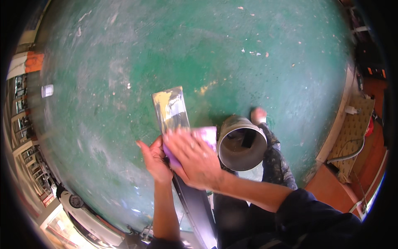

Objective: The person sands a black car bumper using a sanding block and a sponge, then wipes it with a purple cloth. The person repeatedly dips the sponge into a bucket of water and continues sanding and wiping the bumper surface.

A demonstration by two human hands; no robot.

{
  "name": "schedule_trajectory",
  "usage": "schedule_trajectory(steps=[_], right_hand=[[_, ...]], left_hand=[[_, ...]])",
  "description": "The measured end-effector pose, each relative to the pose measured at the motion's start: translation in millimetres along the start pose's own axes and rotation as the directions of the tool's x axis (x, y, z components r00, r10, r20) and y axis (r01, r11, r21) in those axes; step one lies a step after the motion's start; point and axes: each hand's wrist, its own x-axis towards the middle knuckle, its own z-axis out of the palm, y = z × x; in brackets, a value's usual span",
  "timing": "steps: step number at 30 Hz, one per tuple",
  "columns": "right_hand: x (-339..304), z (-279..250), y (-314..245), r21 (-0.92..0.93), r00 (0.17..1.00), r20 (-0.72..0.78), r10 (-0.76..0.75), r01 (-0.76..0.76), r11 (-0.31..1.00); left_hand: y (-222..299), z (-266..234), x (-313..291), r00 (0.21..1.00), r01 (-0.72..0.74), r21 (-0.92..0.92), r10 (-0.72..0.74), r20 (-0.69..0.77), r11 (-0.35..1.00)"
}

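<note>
A purple sheet (210, 135) is pressed by the flat right hand (192, 155) onto a long panel (170, 110); by its left edge the left hand's (157, 162) grip is left wide, thumb spread. The panel—tilted slightly left, far end pointed away—is held above the scuffed green floor (174, 50), beside a bucket (238, 120). Near the floor's lower-left edge, a white car (85, 218) is parked.

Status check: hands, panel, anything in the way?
Right fingers flat on purple sheet, over panel. Left fingers at panel's left edge. Grey bucket right, off panel.
</note>
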Motion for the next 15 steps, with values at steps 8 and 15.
schedule_trajectory(steps=[8, 15], right_hand=[[-32, 15, 7, 0.044, 0.988, 0.122, -0.092, 0.087, 0.995], [64, -12, 6, -0.008, 0.984, -0.173, -0.051, 0.050, 0.999]], left_hand=[[-5, -7, -10, 0.998, -0.008, -0.057, 0.005, -0.055, 0.998], [-18, -36, 1, 0.965, -0.149, -0.165, 0.180, 0.192, 0.975]])
